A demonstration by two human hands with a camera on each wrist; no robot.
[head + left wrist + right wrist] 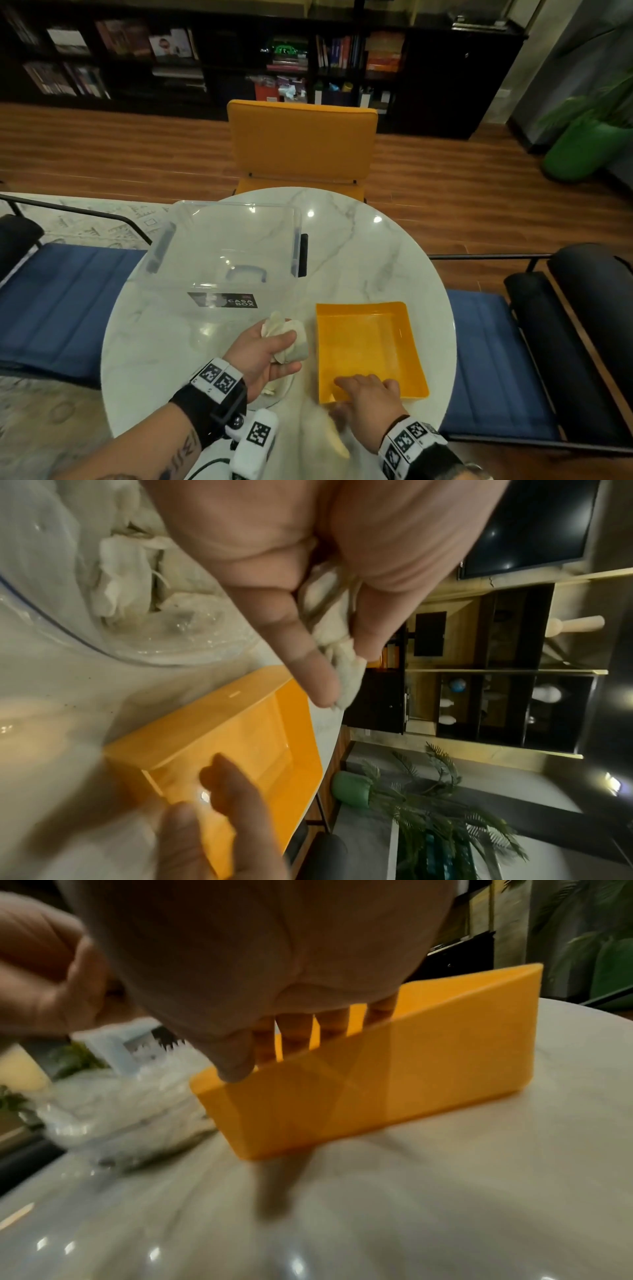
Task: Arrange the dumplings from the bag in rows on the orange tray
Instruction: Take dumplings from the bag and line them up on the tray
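Observation:
The empty orange tray [370, 342] lies on the right of the round marble table. My right hand [363, 394] grips the tray's near left rim, fingers [294, 1031] over the wall inside and thumb outside. My left hand [287, 349] hovers left of the tray, palm turned up, and holds a clump of pale white dumplings [284, 329]; the dumplings [342, 669] stick out between thumb and fingers. Under that hand a clear plastic bag [137, 588] with more dumplings lies on the table. The picture round my right hand is blurred.
A clear plastic storage box [226, 253] with a dark label stands at the table's back left. The marble table [376, 246] ends close to the tray's right side. An orange chair [301, 144] stands beyond it, and blue cushioned benches [61, 294] flank it.

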